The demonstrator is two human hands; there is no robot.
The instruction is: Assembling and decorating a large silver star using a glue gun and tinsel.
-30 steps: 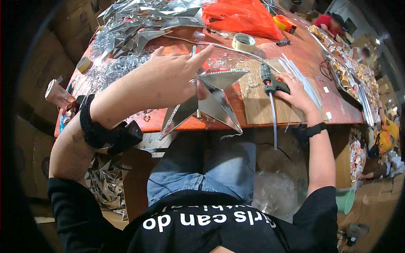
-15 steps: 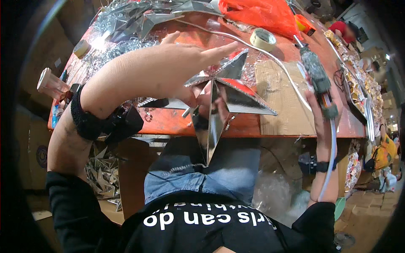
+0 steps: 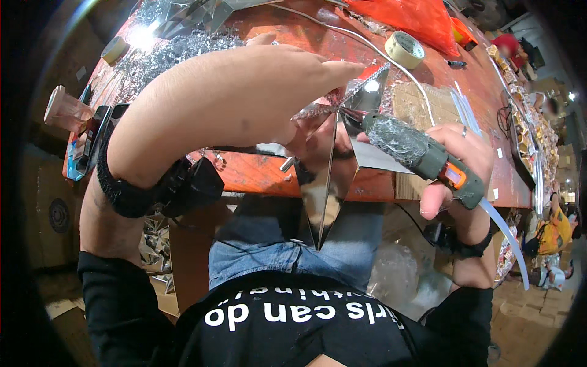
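Observation:
A shiny silver folded star [image 3: 324, 196] stands at the front edge of the table, one long point hanging over my lap. My left hand [image 3: 263, 92] is closed on the star, its thumb and fingertips partly hidden behind the wrist and star. Silver tinsel cord lines an upper edge of the star. In my right hand [image 3: 468, 150] is a dark green hot glue gun [image 3: 400, 144] with an orange switch. Its nozzle end reaches near the star's middle. A long translucent glue stick [image 3: 507, 244] sticks out of its back end.
Silver tinsel [image 3: 177, 64] and more silver stars [image 3: 211, 12] lie at the far left. A tape roll [image 3: 405, 50], a red plastic bag [image 3: 409, 18] and cardboard [image 3: 422, 101] are beyond the star. A white cable crosses the table. Glue sticks [image 3: 468, 110] lie at right.
My right hand has swung left with the glue gun, bringing its nozzle to the star's middle. Star and left hand have shifted slightly right in view.

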